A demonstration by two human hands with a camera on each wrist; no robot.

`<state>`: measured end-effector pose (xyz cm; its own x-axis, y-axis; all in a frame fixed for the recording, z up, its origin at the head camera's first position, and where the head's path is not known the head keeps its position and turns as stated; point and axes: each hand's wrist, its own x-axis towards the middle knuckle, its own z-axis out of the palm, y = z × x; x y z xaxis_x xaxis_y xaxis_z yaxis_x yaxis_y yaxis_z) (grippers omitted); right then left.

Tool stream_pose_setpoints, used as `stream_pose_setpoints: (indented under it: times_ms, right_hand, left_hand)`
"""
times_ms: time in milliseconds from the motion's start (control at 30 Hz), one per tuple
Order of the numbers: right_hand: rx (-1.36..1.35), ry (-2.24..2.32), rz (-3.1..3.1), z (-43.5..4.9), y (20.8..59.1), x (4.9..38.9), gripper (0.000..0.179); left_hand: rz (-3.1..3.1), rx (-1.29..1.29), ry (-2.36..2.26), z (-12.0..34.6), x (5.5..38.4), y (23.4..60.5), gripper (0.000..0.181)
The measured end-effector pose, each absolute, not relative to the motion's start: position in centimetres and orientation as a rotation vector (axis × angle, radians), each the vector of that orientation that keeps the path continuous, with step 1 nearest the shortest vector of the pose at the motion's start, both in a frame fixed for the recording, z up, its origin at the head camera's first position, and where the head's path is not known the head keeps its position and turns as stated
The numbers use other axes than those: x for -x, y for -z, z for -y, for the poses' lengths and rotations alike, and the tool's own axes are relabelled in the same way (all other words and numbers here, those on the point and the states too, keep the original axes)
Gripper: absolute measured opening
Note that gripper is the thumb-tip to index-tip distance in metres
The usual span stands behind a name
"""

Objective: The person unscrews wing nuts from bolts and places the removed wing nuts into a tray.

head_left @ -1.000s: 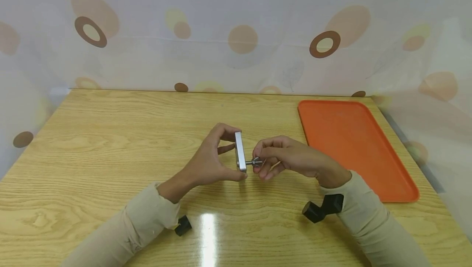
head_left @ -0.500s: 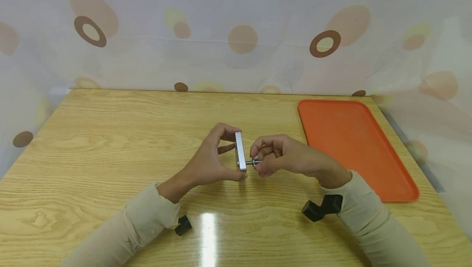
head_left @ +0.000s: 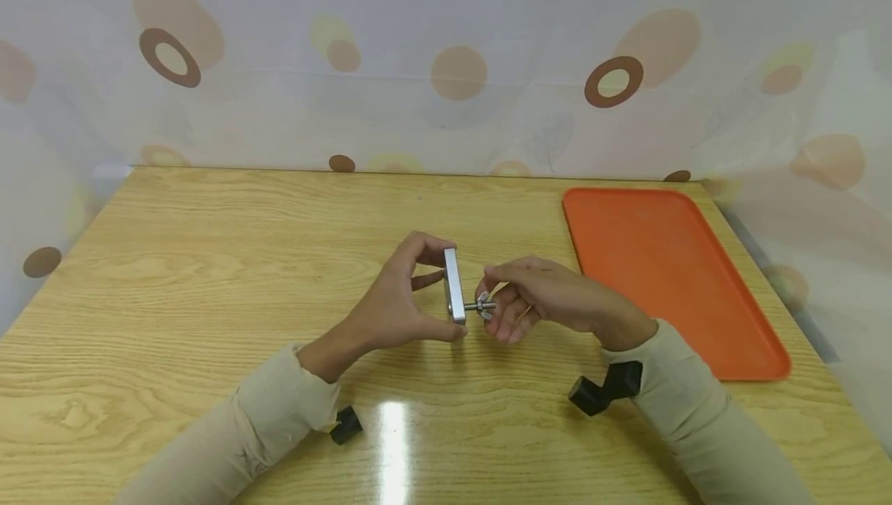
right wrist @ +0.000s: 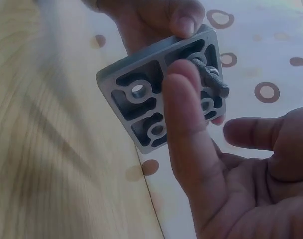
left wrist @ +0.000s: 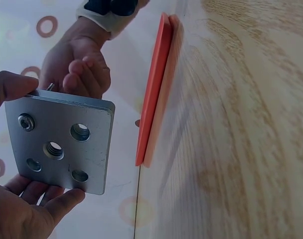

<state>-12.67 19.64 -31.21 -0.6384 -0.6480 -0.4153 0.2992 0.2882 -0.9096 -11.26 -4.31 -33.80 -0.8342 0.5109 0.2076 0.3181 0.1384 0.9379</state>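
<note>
My left hand (head_left: 393,300) holds a square silver metal plate (head_left: 454,284) on edge above the table, fingers on its far edge and thumb on its near one. Its flat face (left wrist: 94,154) has several holes, with a bolt head (left wrist: 26,122) seated in a corner one. Ribs and pockets cover the other face (right wrist: 154,102). From there the bolt's threaded end sticks out to the right, carrying a wing nut (head_left: 483,305). My right hand (head_left: 557,296) is beside the wing nut, index finger (right wrist: 186,124) extended near it and thumb (right wrist: 253,133) spread away, pinching nothing.
An orange tray (head_left: 672,273) lies on the wooden table (head_left: 230,273) at the right, behind the right forearm. A patterned cloth (head_left: 390,63) hangs along the back and sides. Black blocks (head_left: 602,389) are fixed at both cuffs.
The right fingers closed on the wing nut half a second ago and have now spread off it, thumb raised. The wing nut's wings stand at a different angle. Left hand and plate stay put.
</note>
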Motion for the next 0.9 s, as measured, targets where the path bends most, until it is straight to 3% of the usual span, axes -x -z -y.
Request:
stream_pose_setpoints:
  times_ms: [233,667,900]
  right_hand:
    - [0.325,1.487,-1.694,-19.61,31.17,12.6,0.025]
    - [0.424,1.418,-1.814,-19.84,30.65,12.52,0.032]
    - [0.506,1.424,-1.832,-20.0,31.01,12.64,0.021]
  left_hand:
    - [-2.244,-0.838,-1.782,4.32,11.31,33.72,0.083]
    - [-2.246,-0.842,-1.782,4.42,11.33,33.75,0.084]
    - [-2.239,-0.842,-1.782,4.42,11.16,33.6,0.083]
